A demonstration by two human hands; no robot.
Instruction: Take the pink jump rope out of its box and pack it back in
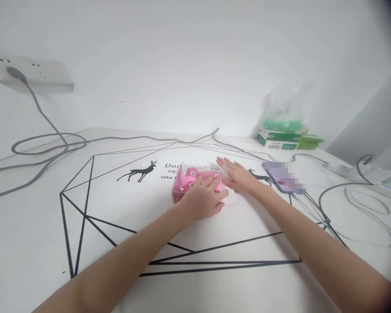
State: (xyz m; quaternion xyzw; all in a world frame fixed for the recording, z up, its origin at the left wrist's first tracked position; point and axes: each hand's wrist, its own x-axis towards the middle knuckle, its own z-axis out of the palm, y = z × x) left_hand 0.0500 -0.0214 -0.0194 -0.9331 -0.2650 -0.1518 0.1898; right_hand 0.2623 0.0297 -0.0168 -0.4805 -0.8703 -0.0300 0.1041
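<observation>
A clear plastic box (pixel 177 191) with something bright pink inside lies on the white mat. The pink contents (pixel 191 172) show round eye-like spots, but their kind is hard to make out. My left hand (pixel 202 200) lies across the top of the box, fingers curved over it and thumb at the right side, holding it down. At the box's right end, my right hand (pixel 239 176) stretches its fingers out nearly flat, touching a see-through flap or plastic edge there. The palm sides of both hands are hidden.
A phone (pixel 282 177) lies right of my right hand. Grey cables (pixel 324 204) run along the right, back and left. Green-and-white boxes (pixel 278 137) under a plastic bag (pixel 282 115) stand at the back. A power strip (pixel 35 71) is on the wall. The mat (pixel 117 204) has black lines.
</observation>
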